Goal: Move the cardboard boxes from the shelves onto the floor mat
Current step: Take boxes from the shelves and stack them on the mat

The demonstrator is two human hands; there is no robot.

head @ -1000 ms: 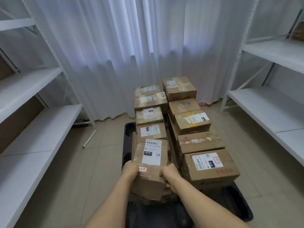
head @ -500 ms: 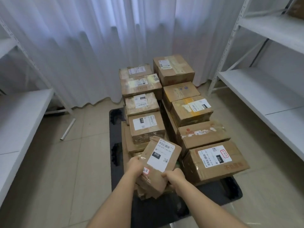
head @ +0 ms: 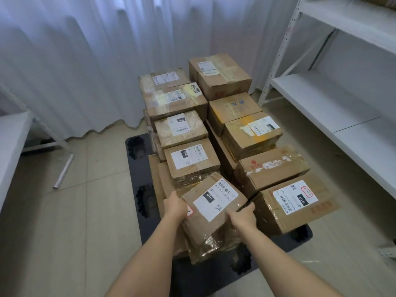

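While both bare hands grip it from opposite sides, a small brown cardboard box wrapped in glossy clear tape [head: 212, 213] sits tilted at the near end of the pile, its top face turned up toward the camera and rotated so that one corner points away. The left hand [head: 175, 205] is clasped around the box's left edge, fingers curled under it, just beside a small round red-and-white sticker. The right hand [head: 242, 215] is clamped on the right edge, fingertips hooked over the top rim. A white shipping label with a barcode, a small QR code and a black patch reading "010" covers most of the box's top; the lower side is crinkled, with loose tape catching the light. Its underside appears to rest on other cartons at the front of the stack, though the contact is hidden. Beneath everything lies a black floor mat with darker gear-shaped marks [head: 139, 168], spread on pale tiles. About a dozen other taped brown cardboard cartons [head: 252, 133] stand on the mat in two rows, most bearing white labels; the nearest right one carries a red-outlined tag. White metal shelving [head: 334, 99] runs along the right, another white shelf edge [head: 10, 133] shows at left, and a white pleated curtain [head: 85, 61] hangs behind. A short silver tube [head: 63, 171] lies on the tiles at left.
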